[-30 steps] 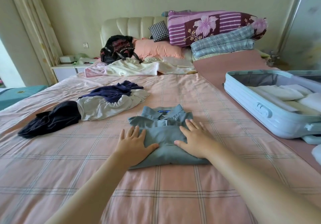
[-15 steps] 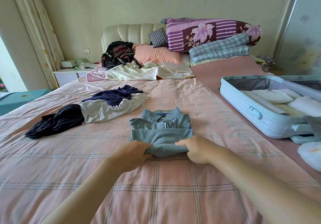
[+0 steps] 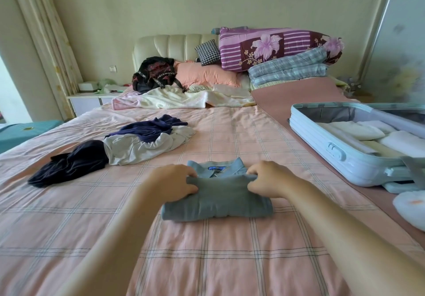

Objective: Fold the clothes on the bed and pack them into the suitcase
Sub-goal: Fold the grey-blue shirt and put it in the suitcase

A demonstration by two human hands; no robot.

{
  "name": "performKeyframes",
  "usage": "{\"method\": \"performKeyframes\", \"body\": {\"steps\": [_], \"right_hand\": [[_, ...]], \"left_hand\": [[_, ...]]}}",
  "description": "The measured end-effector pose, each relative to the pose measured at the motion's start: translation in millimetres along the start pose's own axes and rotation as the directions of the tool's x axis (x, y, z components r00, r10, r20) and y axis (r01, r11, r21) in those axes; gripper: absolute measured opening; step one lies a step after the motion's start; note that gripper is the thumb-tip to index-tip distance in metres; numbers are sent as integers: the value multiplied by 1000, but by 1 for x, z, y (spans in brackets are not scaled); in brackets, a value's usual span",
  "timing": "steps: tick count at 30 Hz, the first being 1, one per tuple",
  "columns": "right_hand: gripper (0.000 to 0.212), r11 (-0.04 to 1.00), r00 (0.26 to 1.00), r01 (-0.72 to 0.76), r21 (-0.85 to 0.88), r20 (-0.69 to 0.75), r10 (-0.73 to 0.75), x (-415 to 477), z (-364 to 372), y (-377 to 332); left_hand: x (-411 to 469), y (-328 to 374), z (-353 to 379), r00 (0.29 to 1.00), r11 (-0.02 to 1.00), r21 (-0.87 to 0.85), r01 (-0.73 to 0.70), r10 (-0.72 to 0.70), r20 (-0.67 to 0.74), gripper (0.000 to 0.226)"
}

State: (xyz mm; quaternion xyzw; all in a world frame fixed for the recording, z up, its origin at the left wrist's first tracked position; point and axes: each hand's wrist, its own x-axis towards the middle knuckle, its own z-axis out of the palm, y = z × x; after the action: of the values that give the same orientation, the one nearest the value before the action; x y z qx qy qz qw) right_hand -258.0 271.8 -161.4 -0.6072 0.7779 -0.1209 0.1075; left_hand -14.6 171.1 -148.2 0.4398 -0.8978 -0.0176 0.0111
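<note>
Fingers of left hand (image 3: 171,180) and right hand (image 3: 268,178) curl round the blue shirt (image 3: 218,200) fold, frame centre. Suitcase (image 3: 315,139) open, right edge.

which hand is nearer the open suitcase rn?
Right. The right hand pinches the folded blue shirt on the suitcase side; the left hand pinches its far side.

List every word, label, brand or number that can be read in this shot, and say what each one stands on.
"MANWEIS": white capitals on a strap of the black backpack by the headboard; they appear upside down and the last letters are unsure.
"M": a lone white letter on another strap of that backpack; the rest is hidden.
Blue neck label in the collar of the folded grey-blue polo shirt: too small to read.
No other text is legible.
</note>
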Motion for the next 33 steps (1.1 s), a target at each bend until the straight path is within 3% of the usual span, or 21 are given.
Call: {"method": "performKeyframes", "body": {"steps": [2, 3, 6, 8, 9, 10, 12, 16, 20, 23, 24, 27, 29, 30, 33], "right_hand": [[7, 980, 1000, 14, -197, 21, -11, 2, 11, -3], [16, 957, 999, 36, -289, -8, -40, 4, 18, -3], [39, 882, 961, 113, -458, -174, -213, 12, 38, -6], [42, 889, 898, 267, -373, -237, -370, 12, 56, -7], [44, 896, 879, 365, -252, -226, -421, 11, 66, -5], [45, 901, 882, 421, -108, -184, -434, 9, 75, -3], [45, 918, 918, 393, 49, -74, -389, 3, 85, 6], [51, 921, 919, 390, -21, -52, -390, 5, 92, 24], [53, 851, 829, 497, -166, -199, -523, -3, 92, 30], [87, 868, 882, 466, -170, 10, -471, -16, 78, 32], [90, 870, 892, 451, -201, 66, -447, -18, 77, 33], [64, 910, 919, 393, -131, 33, -392, -18, 67, 28], [20, 941, 939, 339, 15, -65, -337, -16, 54, 24], [9, 946, 946, 318, 66, -92, -312, -16, 46, 24], [30, 952, 972, 233, 197, -49, -228, -17, 28, 24]], "left_hand": [[5, 17, 16, 994, 978, 196, -72, 85, -62, 39], [6, 26, 25, 982, 970, 213, -117, 145, -120, 41], [2, 46, 48, 939, 977, 9, -214, 209, -274, 26], [-2, 48, 64, 932, 960, -80, -270, 239, -273, 37], [-3, 45, 70, 945, 957, -104, -270, 243, -219, 42], [-4, 40, 75, 955, 955, -124, -270, 249, -163, 47], [-3, 27, 83, 961, 957, -110, -269, 258, -102, 54], [-14, 8, 89, 941, 946, -37, -321, 314, -124, 80], [-27, -18, 89, 926, 939, -70, -336, 316, -207, 91], [-28, -30, 87, 937, 938, -117, -325, 302, -177, 88], [-28, -31, 87, 940, 937, -131, -323, 301, -163, 83], [-28, -27, 73, 952, 936, -204, -286, 252, -176, 50], [-29, -26, 58, 970, 928, -303, -217, 169, -175, 30], [-29, -27, 52, 980, 915, -360, -181, 136, -145, 23], [-27, -31, 41, 993, 863, -494, -102, 116, -3, 18]]}}
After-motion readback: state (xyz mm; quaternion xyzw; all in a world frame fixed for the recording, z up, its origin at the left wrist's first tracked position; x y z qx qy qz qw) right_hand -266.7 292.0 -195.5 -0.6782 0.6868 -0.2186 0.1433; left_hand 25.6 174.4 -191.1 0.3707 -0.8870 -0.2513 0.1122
